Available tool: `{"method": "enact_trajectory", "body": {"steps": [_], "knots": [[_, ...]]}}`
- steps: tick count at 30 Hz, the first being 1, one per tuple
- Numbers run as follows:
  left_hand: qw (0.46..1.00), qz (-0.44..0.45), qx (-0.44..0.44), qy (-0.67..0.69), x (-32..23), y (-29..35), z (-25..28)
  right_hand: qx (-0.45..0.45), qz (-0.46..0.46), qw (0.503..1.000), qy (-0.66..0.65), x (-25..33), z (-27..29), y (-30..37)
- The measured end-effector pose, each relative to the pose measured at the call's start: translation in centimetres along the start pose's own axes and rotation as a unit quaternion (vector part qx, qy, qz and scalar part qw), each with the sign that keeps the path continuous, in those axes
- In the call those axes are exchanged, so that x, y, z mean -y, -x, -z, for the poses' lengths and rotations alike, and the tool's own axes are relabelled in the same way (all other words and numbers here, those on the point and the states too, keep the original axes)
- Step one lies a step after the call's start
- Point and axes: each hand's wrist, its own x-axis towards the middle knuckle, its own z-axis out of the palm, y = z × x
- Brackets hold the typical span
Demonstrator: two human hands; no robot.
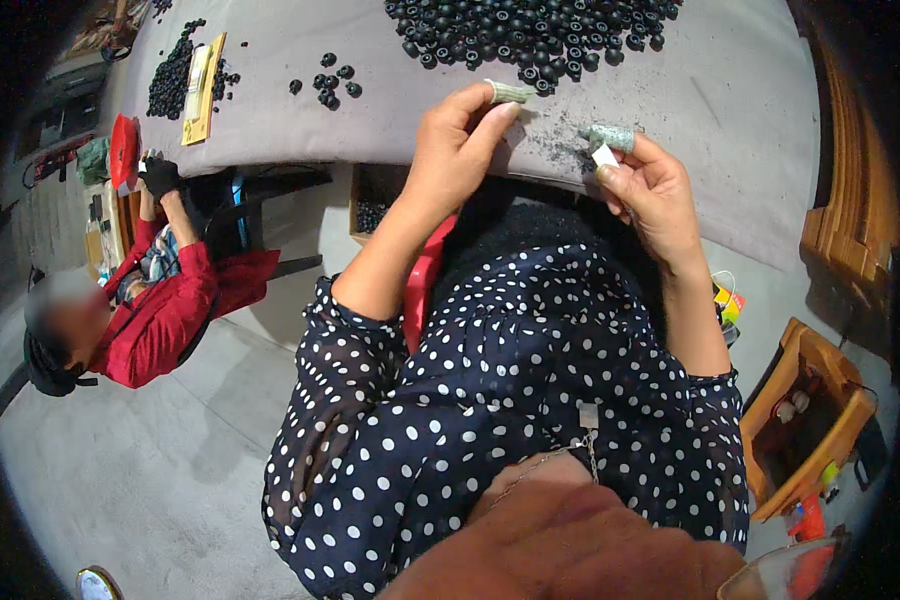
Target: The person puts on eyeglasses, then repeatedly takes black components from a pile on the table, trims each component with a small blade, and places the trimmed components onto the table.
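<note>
The right hand (655, 190) has its thumb and wrapped forefinger pinched on a small white piece (604, 156), above the table (745, 185) and to the right of the left hand (458, 145). The left thumb and wrapped forefinger come close together, though I cannot tell whether anything sits between them. The pile of black beads (530, 35) lies on the far side of both hands, stretching left to right, its near edge closest to the left fingertips.

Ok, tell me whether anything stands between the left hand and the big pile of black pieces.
Nothing visible does: the left hand is close to the near edge of the pile of black pieces. The right hand, pinching a small white object, is off to the right.
</note>
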Motion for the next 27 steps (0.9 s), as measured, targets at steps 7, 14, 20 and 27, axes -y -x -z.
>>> {"method": "enact_trajectory", "body": {"steps": [7, 14, 20, 27], "knots": [[0.874, 0.22, 0.065, 0.427, -1.2, 1.8, -2.9, 0.018, 0.07, 0.997, 0.015, -0.2, -1.6, 0.6], [0.838, 0.247, 0.087, 0.478, -1.4, 1.9, -3.2, 0.006, 0.036, 0.999, 0.038, 0.0, -0.5, 0.3], [0.812, 0.26, 0.05, 0.521, -1.3, 2.3, -3.7, 0.035, 0.082, 0.996, 0.027, -0.4, -0.9, 0.4], [0.799, 0.283, 0.031, 0.53, -2.3, 2.7, -4.0, 0.059, 0.056, 0.995, 0.053, -0.5, -1.1, 0.3]]}}
